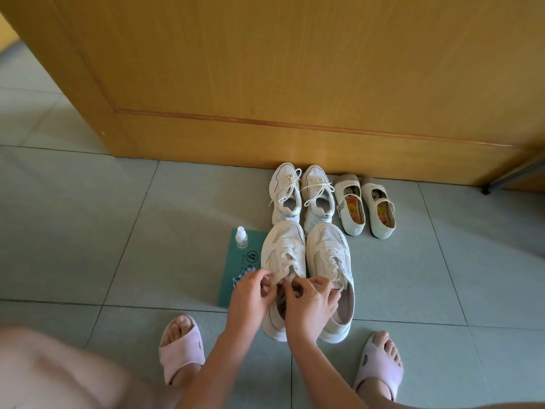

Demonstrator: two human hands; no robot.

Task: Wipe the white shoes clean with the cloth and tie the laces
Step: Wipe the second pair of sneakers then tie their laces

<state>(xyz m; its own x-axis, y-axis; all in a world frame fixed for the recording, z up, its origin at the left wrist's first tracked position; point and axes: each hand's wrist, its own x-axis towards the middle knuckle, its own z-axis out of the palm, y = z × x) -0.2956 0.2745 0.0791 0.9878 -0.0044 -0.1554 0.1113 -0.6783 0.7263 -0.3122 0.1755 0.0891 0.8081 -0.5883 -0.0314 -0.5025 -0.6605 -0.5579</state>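
Two white mesh sneakers stand side by side on the tiled floor, toes pointing away from me. Over the left sneaker [284,249], my left hand [250,293] and my right hand [309,302] meet at the top of the lacing, each pinching a lace end. The right sneaker [328,255] is laced and nobody touches it. A blue and white cloth [239,277] lies crumpled on a green mat [236,273] left of the shoes, partly hidden by my left hand.
A small clear bottle [241,238] stands on the mat's far corner. Behind are another white sneaker pair [300,196] with loose laces and cream strap shoes [364,206], against a wooden door [295,84]. My feet in pink slippers [181,349] flank the shoes.
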